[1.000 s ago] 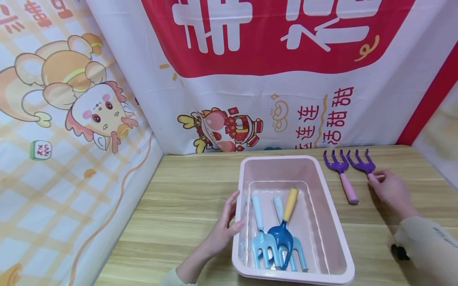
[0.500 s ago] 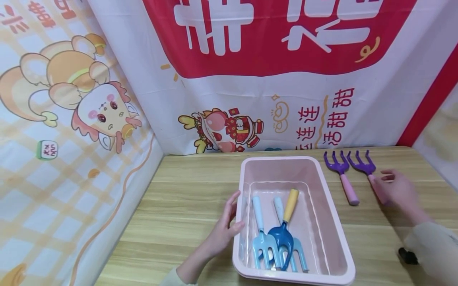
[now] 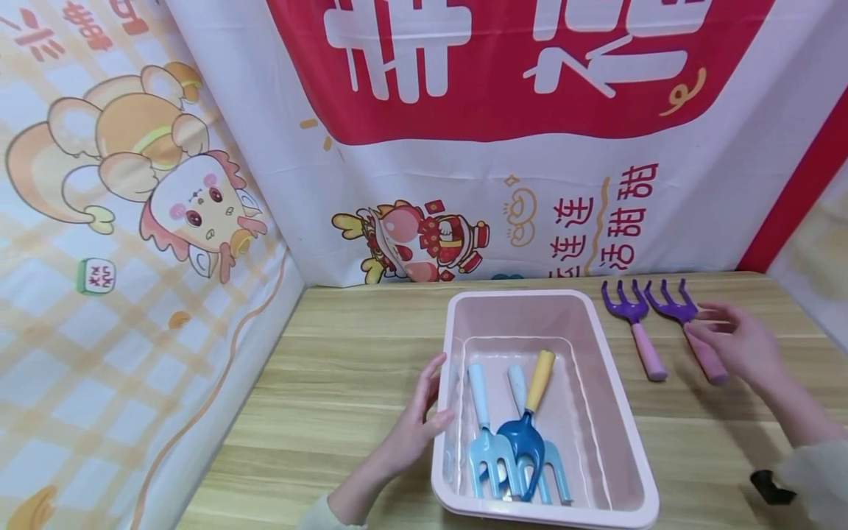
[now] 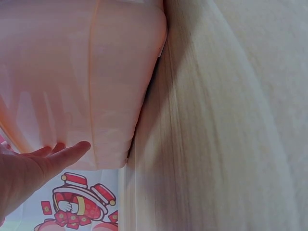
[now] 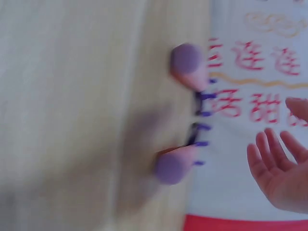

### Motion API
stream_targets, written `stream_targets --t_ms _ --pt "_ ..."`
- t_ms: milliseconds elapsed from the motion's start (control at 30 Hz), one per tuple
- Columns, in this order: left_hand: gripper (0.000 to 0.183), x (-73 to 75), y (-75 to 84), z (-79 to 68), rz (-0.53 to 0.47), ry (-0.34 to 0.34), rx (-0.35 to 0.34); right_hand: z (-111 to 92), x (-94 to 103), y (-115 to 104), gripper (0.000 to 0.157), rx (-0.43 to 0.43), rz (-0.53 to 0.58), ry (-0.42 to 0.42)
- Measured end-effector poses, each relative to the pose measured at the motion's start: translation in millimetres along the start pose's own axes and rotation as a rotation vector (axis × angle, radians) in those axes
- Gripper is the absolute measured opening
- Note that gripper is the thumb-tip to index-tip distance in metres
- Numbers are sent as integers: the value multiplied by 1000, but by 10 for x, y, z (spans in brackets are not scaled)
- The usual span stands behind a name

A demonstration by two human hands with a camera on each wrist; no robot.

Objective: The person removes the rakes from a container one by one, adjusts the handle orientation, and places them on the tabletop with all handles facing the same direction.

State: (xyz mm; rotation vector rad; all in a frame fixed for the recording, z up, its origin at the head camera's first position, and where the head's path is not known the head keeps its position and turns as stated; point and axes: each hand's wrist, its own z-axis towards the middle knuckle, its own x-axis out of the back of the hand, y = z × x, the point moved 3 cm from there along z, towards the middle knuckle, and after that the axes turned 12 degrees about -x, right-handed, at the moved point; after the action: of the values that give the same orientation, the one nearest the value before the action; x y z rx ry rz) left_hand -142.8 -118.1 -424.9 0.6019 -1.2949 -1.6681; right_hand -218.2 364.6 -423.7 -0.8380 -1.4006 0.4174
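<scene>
Two small hand forks with purple tines and pink handles lie side by side on the table, the left fork [image 3: 640, 340] and the right fork [image 3: 706, 355]. My right hand [image 3: 743, 344] hovers over the right fork's handle; in the right wrist view this hand [image 5: 281, 168] has its fingers extended, apart from both handles. My left hand [image 3: 412, 427] touches the left wall of a pink plastic bin [image 3: 619, 412] with relaxed fingers. Inside the bin lie two light blue forks [image 3: 492, 449] and a dark blue tool [image 3: 523, 434] with a yellow handle, overlapping one another.
The wood-grain table [image 3: 318, 383] meets a printed white and red cloth [image 3: 517, 132] at the back. Another patterned cloth [image 3: 132, 309] hangs on the left. A small black object [image 3: 771, 487] is beside the right sleeve.
My right hand has let go of the right fork's handle, its fingers loosening as it drew slightly right. Both purple forks stay in place, and my left hand stays at the bin.
</scene>
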Motion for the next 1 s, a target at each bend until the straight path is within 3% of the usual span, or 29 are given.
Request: stream_targets --t_ms 300,533,800,1000 --pt "74 7 -16 -13 -1 -2 -11 -378 49 -640 53 218 16 -95" --pt "74 1 -10 -13 -3 2 -11 -649 -29 -1029 43 342 55 -162" --pt "74 -4 -25 -10 6 3 8 -922 -178 -1386 52 511 63 -252" --pt "74 -7 -27 -6 -8 2 -8 -1004 -329 -1584 58 654 33 -342"
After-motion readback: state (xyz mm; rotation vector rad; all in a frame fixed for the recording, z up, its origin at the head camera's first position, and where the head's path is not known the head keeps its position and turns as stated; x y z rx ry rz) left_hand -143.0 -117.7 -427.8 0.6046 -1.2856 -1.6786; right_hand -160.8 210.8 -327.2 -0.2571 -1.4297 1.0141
